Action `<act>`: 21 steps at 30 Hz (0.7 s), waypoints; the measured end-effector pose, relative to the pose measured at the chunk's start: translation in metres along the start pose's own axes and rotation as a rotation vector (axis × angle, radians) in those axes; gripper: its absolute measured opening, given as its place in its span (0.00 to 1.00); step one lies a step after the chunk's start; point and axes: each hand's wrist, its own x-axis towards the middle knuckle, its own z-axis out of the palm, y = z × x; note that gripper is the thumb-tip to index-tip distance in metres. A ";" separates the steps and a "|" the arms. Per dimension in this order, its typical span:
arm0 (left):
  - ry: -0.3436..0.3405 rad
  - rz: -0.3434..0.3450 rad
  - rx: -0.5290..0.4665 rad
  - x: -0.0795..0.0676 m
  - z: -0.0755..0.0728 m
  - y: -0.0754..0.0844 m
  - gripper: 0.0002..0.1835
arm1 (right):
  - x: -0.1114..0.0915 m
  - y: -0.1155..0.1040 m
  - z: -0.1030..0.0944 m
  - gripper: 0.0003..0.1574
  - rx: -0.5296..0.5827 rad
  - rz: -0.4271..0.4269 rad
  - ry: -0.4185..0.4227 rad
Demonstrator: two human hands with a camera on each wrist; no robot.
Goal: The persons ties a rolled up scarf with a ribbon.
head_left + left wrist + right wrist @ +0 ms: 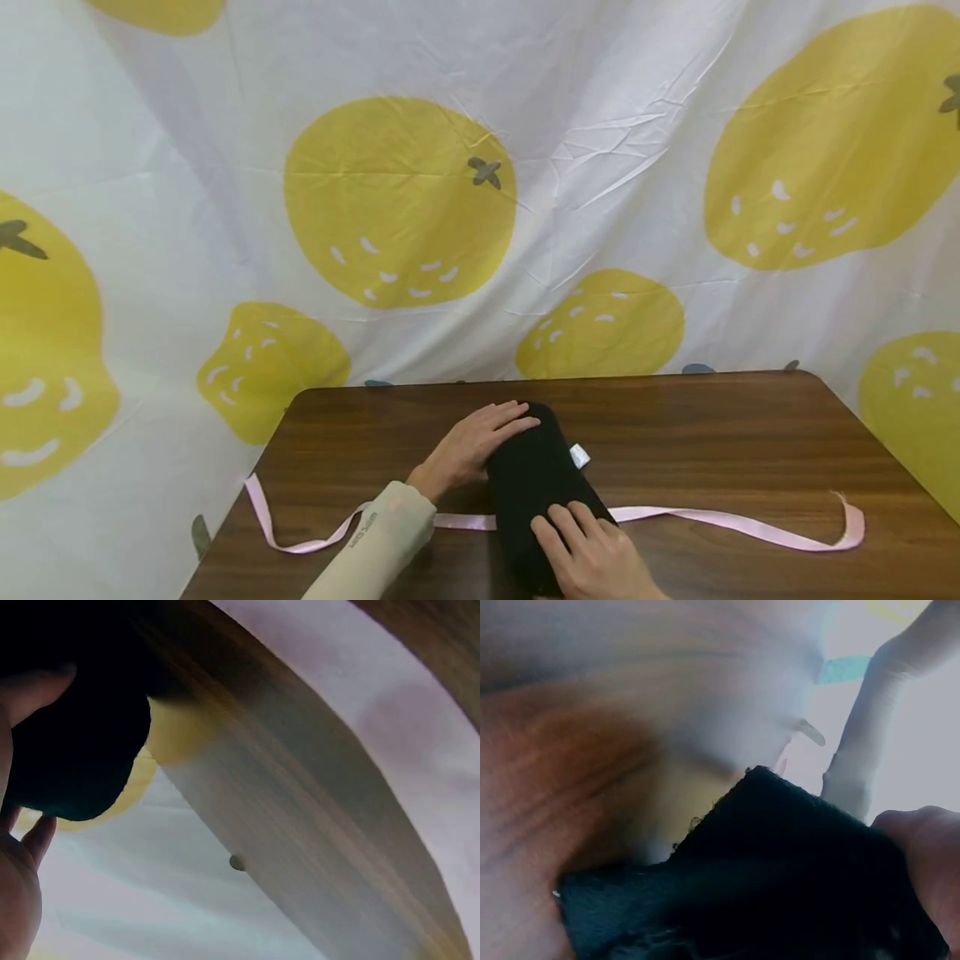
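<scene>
A long black folded fabric piece with a white tag on its right side lies at a slant near the front of the table. My left hand holds its rounded far end, fingers over the top; the left wrist view shows fingers on two sides of the dark fabric. Near the close end, my right hand grips it with bent fingers on top. In the right wrist view, the near end of the cloth shows raw, angular edges. A pink ribbon runs crosswise, its middle hidden by the fabric.
The brown wood-grain table has rounded back corners. Behind it hangs a white curtain printed with yellow lemons. The ribbon's left end reaches the table's left edge, and its right end curls up. A pale sleeve covers my left forearm, over the ribbon.
</scene>
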 end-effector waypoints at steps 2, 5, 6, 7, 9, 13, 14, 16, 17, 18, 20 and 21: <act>-0.030 -0.002 0.011 0.000 0.000 0.001 0.52 | -0.003 -0.004 0.002 0.30 0.030 0.011 -0.037; -0.070 0.009 0.029 0.001 -0.001 0.004 0.51 | -0.008 -0.008 0.002 0.36 0.064 0.021 -0.104; -0.080 0.015 0.039 0.001 -0.002 0.004 0.52 | -0.010 -0.010 0.002 0.40 0.071 0.022 -0.124; -0.092 0.019 0.049 0.001 -0.002 0.005 0.52 | -0.010 -0.010 0.003 0.41 0.069 0.017 -0.138; -0.103 0.025 0.059 0.001 -0.001 0.006 0.52 | -0.012 -0.011 0.004 0.44 0.061 0.002 -0.150; -0.124 0.025 0.072 0.000 -0.001 0.007 0.52 | -0.013 -0.012 0.009 0.44 0.035 -0.042 -0.137; -0.129 0.025 0.073 0.000 -0.001 0.008 0.51 | -0.013 -0.012 0.010 0.44 0.030 -0.049 -0.134; -0.143 0.026 0.083 -0.001 -0.001 0.008 0.51 | -0.014 -0.013 0.012 0.43 0.017 -0.056 -0.133; -0.147 0.027 0.093 -0.001 -0.001 0.008 0.51 | -0.015 -0.014 0.013 0.43 0.012 -0.056 -0.135; -0.151 0.029 0.100 -0.001 -0.001 0.008 0.51 | -0.015 -0.015 0.013 0.43 0.009 -0.053 -0.139; -0.155 0.033 0.110 -0.001 -0.001 0.008 0.50 | -0.017 -0.017 0.014 0.43 0.010 -0.043 -0.152; -0.154 0.035 0.115 -0.001 -0.001 0.008 0.50 | -0.017 -0.018 0.014 0.43 0.009 -0.036 -0.158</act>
